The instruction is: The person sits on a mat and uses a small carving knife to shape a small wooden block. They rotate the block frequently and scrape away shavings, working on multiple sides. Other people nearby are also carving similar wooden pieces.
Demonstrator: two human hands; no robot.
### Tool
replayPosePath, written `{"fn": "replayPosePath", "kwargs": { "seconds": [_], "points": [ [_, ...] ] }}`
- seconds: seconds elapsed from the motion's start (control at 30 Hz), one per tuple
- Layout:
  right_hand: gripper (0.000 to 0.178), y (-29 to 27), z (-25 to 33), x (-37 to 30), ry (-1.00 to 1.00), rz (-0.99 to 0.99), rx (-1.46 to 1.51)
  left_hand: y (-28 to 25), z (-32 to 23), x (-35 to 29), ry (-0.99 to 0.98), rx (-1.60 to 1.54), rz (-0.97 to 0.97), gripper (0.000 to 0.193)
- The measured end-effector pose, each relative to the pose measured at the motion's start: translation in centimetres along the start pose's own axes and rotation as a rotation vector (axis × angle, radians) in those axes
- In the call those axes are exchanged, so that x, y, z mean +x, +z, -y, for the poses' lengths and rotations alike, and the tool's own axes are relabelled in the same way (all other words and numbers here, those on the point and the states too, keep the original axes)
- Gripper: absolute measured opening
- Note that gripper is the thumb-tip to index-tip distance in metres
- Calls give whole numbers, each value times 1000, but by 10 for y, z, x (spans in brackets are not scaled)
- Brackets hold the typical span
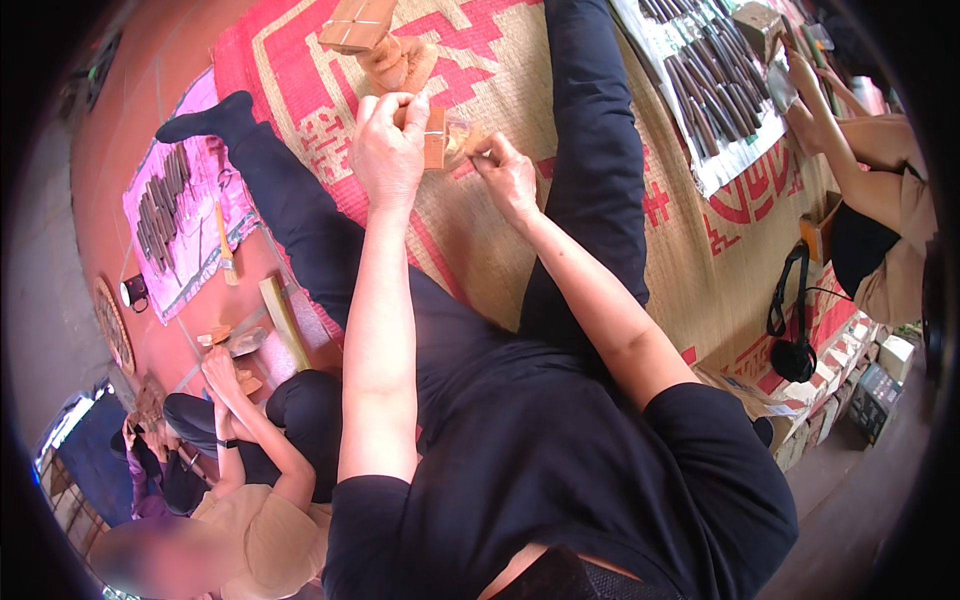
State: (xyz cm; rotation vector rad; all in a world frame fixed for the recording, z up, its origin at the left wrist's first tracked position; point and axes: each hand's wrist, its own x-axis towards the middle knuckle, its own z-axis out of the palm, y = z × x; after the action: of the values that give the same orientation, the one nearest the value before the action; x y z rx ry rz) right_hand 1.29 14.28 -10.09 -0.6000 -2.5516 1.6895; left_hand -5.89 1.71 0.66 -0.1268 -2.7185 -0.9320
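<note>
Between my outstretched legs, over the patterned mat, I hold up a small reddish-brown wooden block (435, 138) with a paler, uneven right part. My left hand (388, 148) is closed on its left side, fingers bent over the top edge. At the block's right end, my right hand (508, 182) is pinched, with thumb and fingers close together; what sits between them is too small to tell. Just beyond my left hand, a rounded carved wooden piece (395, 62) rests on the mat. A flat-faced wooden block (358, 25) is against its far side.
Rows of dark-handled tools (710, 95) lie on a white cloth at far right, beside a co-worker's arm (840, 160). More tools (160, 205) lie on a pink cloth (205, 240) at left. Another co-worker's hands (222, 375) hold wood nearby. The red-and-straw mat (690, 280) spreads around me.
</note>
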Motion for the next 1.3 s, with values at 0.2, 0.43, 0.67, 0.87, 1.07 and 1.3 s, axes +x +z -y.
{"fn": "replayPosePath", "kwargs": {
  "seconds": [0.2,0.43,0.67,0.87,1.07,1.3],
  "points": [
    [18,0,53,29,56,12,197,1,2,-1,-10,-4,5,26],
    [19,-2,-3,4,-75,11,-160,1,2,1,3,3,2,26],
    [20,9,28,41,-97,-41,-71,2,1,0,10,-3,1,26],
    [16,-6,-9,8,-133,124,-171,0,1,-2,-2,-17,10,26],
    [16,4,29,40,-141,-103,-63,1,2,0,0,-3,10,26],
    [11,-5,4,7,-37,106,15,1,2,1,18,7,-2,25]
  ]
}}
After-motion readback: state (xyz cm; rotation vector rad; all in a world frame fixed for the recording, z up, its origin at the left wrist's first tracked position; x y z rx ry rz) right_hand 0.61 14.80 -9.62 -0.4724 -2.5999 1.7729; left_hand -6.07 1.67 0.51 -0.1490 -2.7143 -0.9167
